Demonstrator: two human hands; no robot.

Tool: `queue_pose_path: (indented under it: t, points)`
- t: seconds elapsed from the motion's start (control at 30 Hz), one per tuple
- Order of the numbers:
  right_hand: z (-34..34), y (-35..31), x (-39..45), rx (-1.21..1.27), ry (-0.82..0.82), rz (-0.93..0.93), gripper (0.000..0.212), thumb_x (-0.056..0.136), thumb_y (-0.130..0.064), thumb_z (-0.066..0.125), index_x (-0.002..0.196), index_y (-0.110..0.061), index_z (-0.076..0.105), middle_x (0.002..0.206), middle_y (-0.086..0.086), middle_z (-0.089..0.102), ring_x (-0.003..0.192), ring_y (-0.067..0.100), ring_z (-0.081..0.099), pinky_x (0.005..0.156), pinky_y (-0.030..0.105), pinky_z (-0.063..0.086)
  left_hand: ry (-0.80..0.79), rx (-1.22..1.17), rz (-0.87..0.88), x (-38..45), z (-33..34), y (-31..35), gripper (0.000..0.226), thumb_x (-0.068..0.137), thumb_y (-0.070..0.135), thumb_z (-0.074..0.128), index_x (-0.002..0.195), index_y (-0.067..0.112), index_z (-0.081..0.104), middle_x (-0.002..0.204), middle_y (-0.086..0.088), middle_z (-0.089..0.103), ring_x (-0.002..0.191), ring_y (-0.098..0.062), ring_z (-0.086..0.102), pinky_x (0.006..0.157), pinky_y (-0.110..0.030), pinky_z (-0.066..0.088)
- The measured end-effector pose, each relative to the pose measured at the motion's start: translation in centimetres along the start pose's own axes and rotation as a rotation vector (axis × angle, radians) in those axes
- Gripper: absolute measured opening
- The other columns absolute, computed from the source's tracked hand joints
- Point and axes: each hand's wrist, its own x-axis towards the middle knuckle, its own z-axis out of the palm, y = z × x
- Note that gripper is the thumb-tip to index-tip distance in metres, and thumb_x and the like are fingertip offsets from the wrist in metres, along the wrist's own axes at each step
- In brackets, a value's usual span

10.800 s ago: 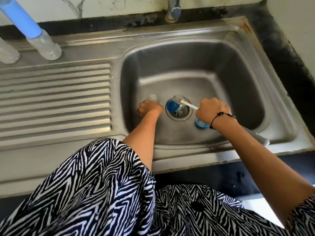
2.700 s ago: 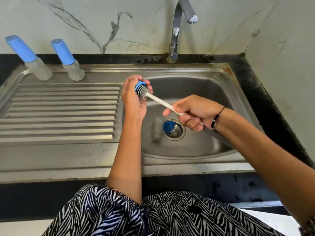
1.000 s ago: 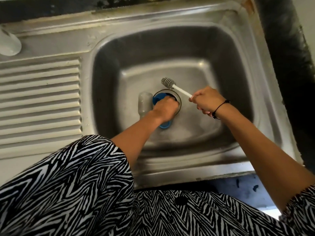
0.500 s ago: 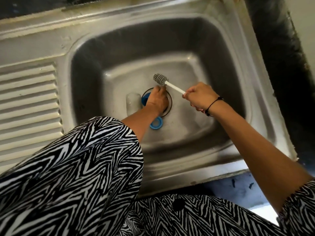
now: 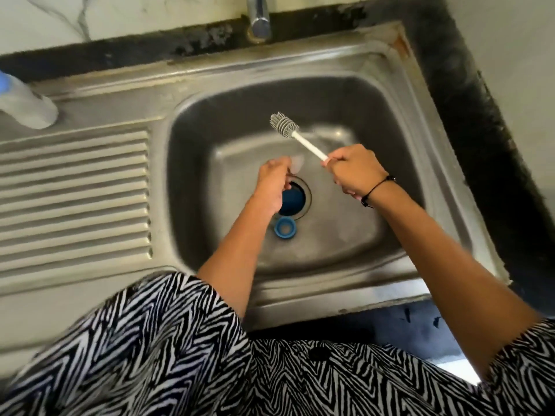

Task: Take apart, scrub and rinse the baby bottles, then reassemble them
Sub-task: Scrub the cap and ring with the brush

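One head-worn wide-angle camera is looking steeply down from above the near edge of the sink (image 5: 345,55), facing forward toward the far wall. The basin is sitting in the middle of the frame, the drainboard (image 5: 75,193) is running off the left edge, and the tap (image 5: 259,16) base is being cut off by the top edge. The wearer's patterned clothing (image 5: 180,355) is filling the near bottom, close to the lens. Both forearms are reaching in from below, so the view is sitting close over the work. Straight edges are bowing toward the frame corners. No second view is sharing the scene.
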Motion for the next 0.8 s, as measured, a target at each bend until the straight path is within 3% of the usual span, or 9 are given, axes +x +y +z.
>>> queue_pose_path:
  t: [0.1, 0.17, 0.23, 0.33, 0.47, 0.53, 0.63, 0.8]
  points:
    - [-0.7, -0.8, -1.6, -0.04, -0.017, -0.094, 0.028, 0.09, -0.011, 0.044, 0.09, 0.007, 0.066, 0.058, 0.012, 0.052, 0.035, 0.009, 0.04, 0.034, 0.017, 0.034, 0.002, -0.515, -0.079, -2.2, -1.7, 0.3, 0.014, 0.088, 0.003, 0.042, 0.086, 0.005, 0.056, 0.066, -0.009, 0.05, 0.045, -0.009, 0.042, 0.043, -0.018, 0.038]
    - [-0.8, -1.0, -2.6, -0.136, -0.014, -0.193, 0.028, 0.09, -0.014, 0.046, 0.081, 0.006, 0.064, 0.067, 0.022, 0.058, 0.051, 0.02, 0.046, 0.049, 0.028, 0.047, -0.007, -0.702, -0.06, -3.3, -3.0, 0.7, 0.023, 0.087, -0.001, 0.037, 0.092, 0.011, 0.056, 0.067, -0.007, 0.05, 0.052, -0.012, 0.04, 0.048, -0.018, 0.041]
    - [-0.9, -1.1, -3.5, -0.259, 0.002, -0.257, 0.027, 0.091, -0.02, 0.049, 0.077, -0.002, 0.065, 0.075, 0.019, 0.06, 0.068, 0.029, 0.054, 0.066, 0.036, 0.051, 0.026, -0.801, -0.044, -3.8, -4.2, 1.3, 0.028, 0.087, -0.003, 0.034, 0.091, 0.013, 0.057, 0.067, -0.007, 0.049, 0.056, -0.013, 0.04, 0.053, -0.02, 0.042]
    - [-0.9, -1.7, -5.3, -0.422, 0.011, -0.278, 0.023, 0.091, -0.024, 0.046, 0.089, -0.019, 0.069, 0.086, 0.006, 0.061, 0.084, 0.03, 0.057, 0.068, 0.03, 0.044, 0.072, -0.906, -0.022, -5.1, -5.6, 2.8, 0.021, 0.092, 0.004, 0.04, 0.077, 0.007, 0.055, 0.067, -0.007, 0.048, 0.062, -0.015, 0.045, 0.061, -0.025, 0.045]
    - [-0.6, -2.9, -7.2, -0.586, 0.078, -0.349, 0.027, 0.093, -0.025, 0.041, 0.095, -0.02, 0.067, 0.088, 0.005, 0.059, 0.077, 0.026, 0.05, 0.064, 0.029, 0.039, 0.074, -0.835, 0.101, -6.2, -6.4, 3.5, 0.019, 0.095, 0.012, 0.047, 0.077, 0.012, 0.053, 0.07, -0.005, 0.051, 0.064, -0.013, 0.046, 0.064, -0.023, 0.045]
    - [-0.6, -3.6, -7.6, -0.699, 0.126, -0.405, 0.028, 0.094, -0.025, 0.039, 0.098, -0.02, 0.065, 0.094, 0.008, 0.063, 0.082, 0.03, 0.055, 0.064, 0.03, 0.036, 0.068, -0.741, 0.158, -6.1, -6.5, 3.4, 0.018, 0.09, 0.004, 0.048, 0.078, 0.016, 0.054, 0.073, -0.002, 0.051, 0.067, -0.013, 0.046, 0.066, -0.022, 0.046]
    - [-0.1, -4.3, -8.7, -0.891, 0.216, -0.548, 0.026, 0.097, -0.025, 0.036, 0.105, -0.019, 0.06, 0.098, 0.009, 0.064, 0.088, 0.034, 0.06, 0.063, 0.032, 0.036, 0.054, -0.716, 0.188, -6.7, -7.1, 3.1, 0.016, 0.093, 0.008, 0.051, 0.08, 0.018, 0.054, 0.08, -0.003, 0.056, 0.074, -0.015, 0.052, 0.071, -0.028, 0.048]
    - [1.0, -4.4, -9.9, -1.108, 0.356, -0.738, 0.024, 0.094, -0.016, 0.037, 0.108, -0.015, 0.057, 0.09, 0.004, 0.065, 0.077, 0.031, 0.064, 0.051, 0.03, 0.034, -0.073, -1.038, 0.126, -7.6, -8.6, 3.8, 0.022, 0.093, 0.001, 0.031, 0.074, 0.006, 0.042, 0.099, -0.024, 0.051, 0.106, -0.039, 0.056, 0.083, -0.047, 0.049]
